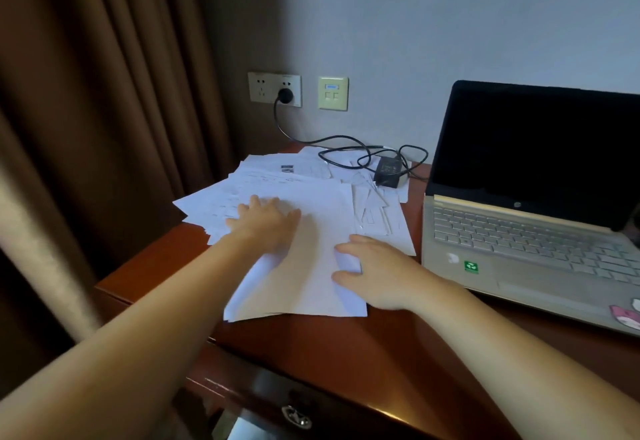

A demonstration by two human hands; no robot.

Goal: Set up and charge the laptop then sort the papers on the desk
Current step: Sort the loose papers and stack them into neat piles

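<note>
Currently, the papers (311,197) lie as a loose, overlapping spread of white sheets across the left half of the desk (311,342), reaching its back-left corner. Their print is too faint to read. The left hand (266,221) rests flat on the spread, fingers straight. The right hand (377,277) pinches the right edge of the top sheet (304,273) between curled fingers and thumb. The laptop (519,232) stands open toward the right edge, screen dark, its right side cut off. The charger brick (389,171) sits on the rearmost papers. Its cable (277,116) runs up to the wall socket (263,88); whether it reaches the laptop cannot be told. The drawer (294,415) sits below the near edge, its contents not visible.
</note>
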